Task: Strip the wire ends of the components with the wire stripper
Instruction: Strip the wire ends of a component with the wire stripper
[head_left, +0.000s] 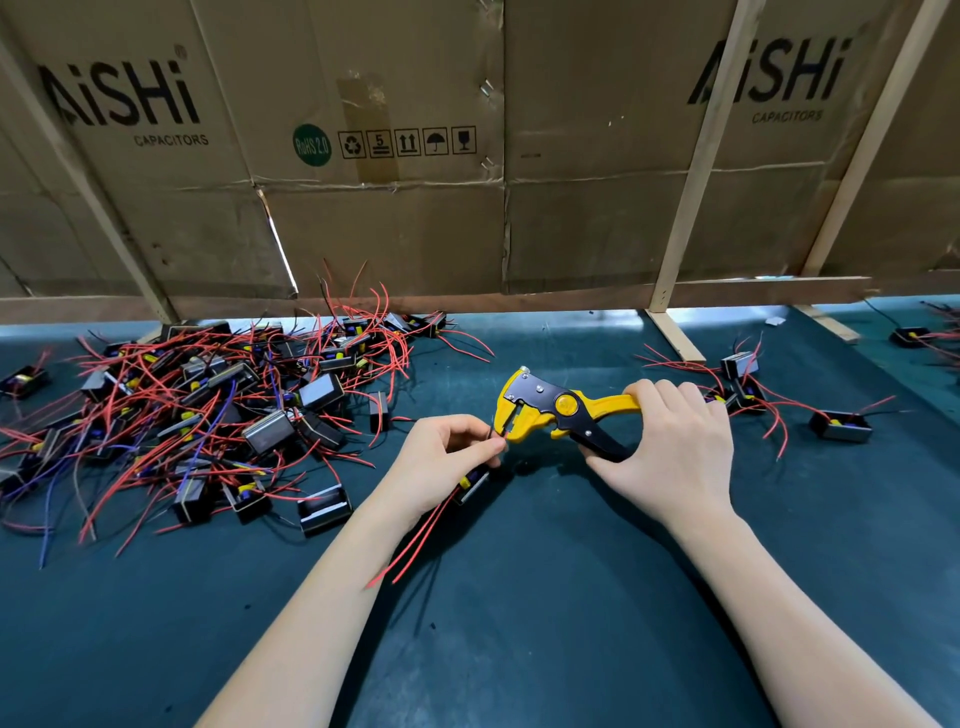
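Dozens of components lie heaped (208, 415) at the left of the worktop (519, 597), a few more (779, 405) at the right. Right hand (675, 447) grips the stripper (561, 410) by its handles. Left hand (447, 457) pinches a red wire (500, 442) at the jaws, its component (470, 483) below. Seat the end squarely, then squeeze firmly.

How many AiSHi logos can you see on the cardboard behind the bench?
2. One AiSHi logo is on the upper left of the cardboard wall; the other AiSHi logo is upper right, between wooden slats. Others may lie out of frame.
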